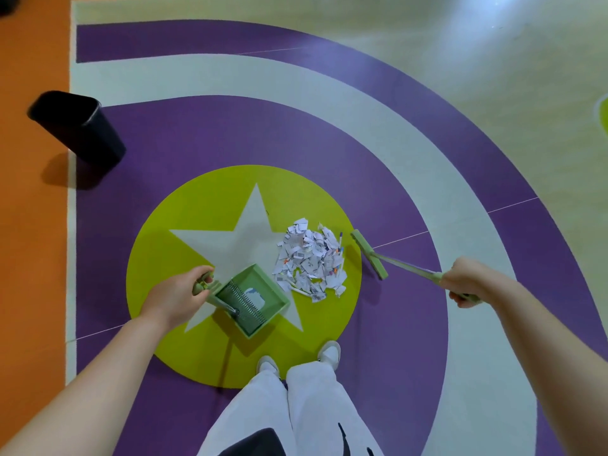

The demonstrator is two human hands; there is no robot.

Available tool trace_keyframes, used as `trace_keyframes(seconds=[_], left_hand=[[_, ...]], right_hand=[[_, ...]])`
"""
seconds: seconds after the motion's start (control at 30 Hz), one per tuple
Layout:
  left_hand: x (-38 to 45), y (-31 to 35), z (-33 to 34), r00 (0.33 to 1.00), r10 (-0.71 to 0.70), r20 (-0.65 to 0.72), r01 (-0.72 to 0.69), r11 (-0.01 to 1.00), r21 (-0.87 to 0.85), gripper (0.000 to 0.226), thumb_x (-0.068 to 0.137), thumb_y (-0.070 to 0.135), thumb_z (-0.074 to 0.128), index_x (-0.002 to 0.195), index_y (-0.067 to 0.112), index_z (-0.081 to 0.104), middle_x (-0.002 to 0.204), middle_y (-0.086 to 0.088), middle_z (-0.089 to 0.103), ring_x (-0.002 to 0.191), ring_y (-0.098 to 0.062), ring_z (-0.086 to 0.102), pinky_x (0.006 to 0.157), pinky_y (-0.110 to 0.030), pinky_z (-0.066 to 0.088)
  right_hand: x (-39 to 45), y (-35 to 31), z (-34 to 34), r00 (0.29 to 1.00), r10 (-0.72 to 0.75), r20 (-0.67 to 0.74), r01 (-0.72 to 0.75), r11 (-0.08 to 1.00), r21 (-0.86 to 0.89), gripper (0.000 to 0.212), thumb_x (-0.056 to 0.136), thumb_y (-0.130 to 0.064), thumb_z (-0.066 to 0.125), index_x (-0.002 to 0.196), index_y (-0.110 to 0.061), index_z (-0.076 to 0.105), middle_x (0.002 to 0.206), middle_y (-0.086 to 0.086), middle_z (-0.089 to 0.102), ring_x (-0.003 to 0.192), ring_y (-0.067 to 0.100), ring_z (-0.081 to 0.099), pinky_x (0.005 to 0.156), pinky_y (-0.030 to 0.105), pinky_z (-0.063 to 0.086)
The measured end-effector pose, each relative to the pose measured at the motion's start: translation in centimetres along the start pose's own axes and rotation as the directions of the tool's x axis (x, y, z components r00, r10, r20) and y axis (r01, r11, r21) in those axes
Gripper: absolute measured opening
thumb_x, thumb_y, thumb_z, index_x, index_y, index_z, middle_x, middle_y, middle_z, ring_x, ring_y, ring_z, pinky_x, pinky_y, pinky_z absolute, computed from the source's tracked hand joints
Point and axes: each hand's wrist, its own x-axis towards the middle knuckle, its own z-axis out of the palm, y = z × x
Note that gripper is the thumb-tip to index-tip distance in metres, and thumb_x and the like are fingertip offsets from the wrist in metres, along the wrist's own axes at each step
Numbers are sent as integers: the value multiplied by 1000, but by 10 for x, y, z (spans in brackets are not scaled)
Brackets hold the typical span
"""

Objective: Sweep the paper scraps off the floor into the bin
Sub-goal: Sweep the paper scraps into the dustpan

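Observation:
A heap of white paper scraps [311, 260] lies on the yellow-green circle with a pale star. My left hand [177, 292] grips the handle of a green dustpan [263, 284], whose open mouth faces the heap from the lower left; one pale scrap lies inside it. My right hand [467, 281] grips the handle of a green broom [368, 255], whose head rests on the floor just right of the heap. A black bin [79, 130] stands upright at the far left, on the border of the orange and purple floor.
My two feet in white shoes [329, 353] stand just below the dustpan and heap. The floor around is flat, with purple and pale bands and an orange strip along the left edge. A dark object [6, 4] shows at the top left corner.

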Motion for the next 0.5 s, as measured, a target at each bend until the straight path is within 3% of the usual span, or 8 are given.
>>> trace_keyframes(seconds=[0.1,0.23,0.37,0.43,0.5], left_hand=[[7,-3,-3,999,10,35,-12,999,44,32,95,29,62,125,38,54,106,12,67,83,-19,64,62,-40,54],[16,1,-5,999,21,46,-25,996,84,33,95,24,62,126,33,55,104,13,64,82,-20,63,60,-37,50],[27,5,-10,995,-45,84,41,998,53,36,94,23,62,127,35,54,107,14,63,81,-16,62,61,-33,49],[34,5,-12,988,-108,108,102,993,62,36,91,27,63,125,36,53,113,7,64,76,-19,62,61,-33,48],[41,6,-15,980,-148,135,137,987,85,41,89,29,64,128,34,52,123,2,60,86,-22,63,68,-34,50]], right_hand=[[9,0,19,999,42,10,-42,999,33,19,88,-12,53,71,-4,55,59,11,51,45,24,50,51,26,46],[15,-9,48,996,66,62,-71,994,79,21,90,-14,55,75,0,58,61,13,58,45,26,58,48,27,52],[8,-31,76,975,57,216,-70,996,54,23,95,-11,47,90,8,59,74,19,60,57,28,62,40,34,56],[8,-38,87,956,54,289,-57,998,3,28,95,-17,52,103,10,55,81,20,59,65,29,65,42,37,57],[12,-39,91,933,54,355,-52,999,-14,33,94,-22,60,106,7,52,83,18,57,66,26,64,40,33,55]])
